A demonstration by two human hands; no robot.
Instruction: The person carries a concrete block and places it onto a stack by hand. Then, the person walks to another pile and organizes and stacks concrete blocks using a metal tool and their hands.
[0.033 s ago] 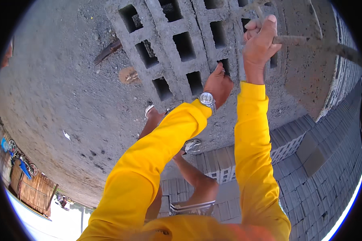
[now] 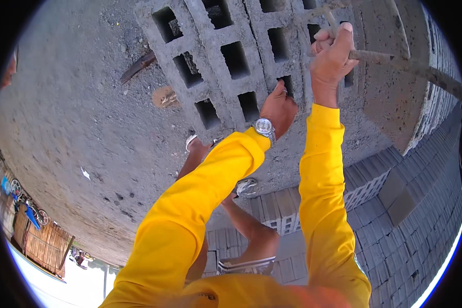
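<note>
Beyond the left grip (image 2: 280, 110) extends its clasped block (image 2: 282, 68); right grip (image 2: 333, 59) clenches a rod (image 2: 373, 56).

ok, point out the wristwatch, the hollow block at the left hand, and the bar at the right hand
Wristwatch (image 2: 263, 126): head view, on its dial.
Hollow block (image 2: 281, 70): head view, on its web between openings.
Bar (image 2: 418, 68): head view, partway along its length.

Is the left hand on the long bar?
No, the left hand is at the near end of a hollow block, apart from the bar, which meets the right hand.
</note>
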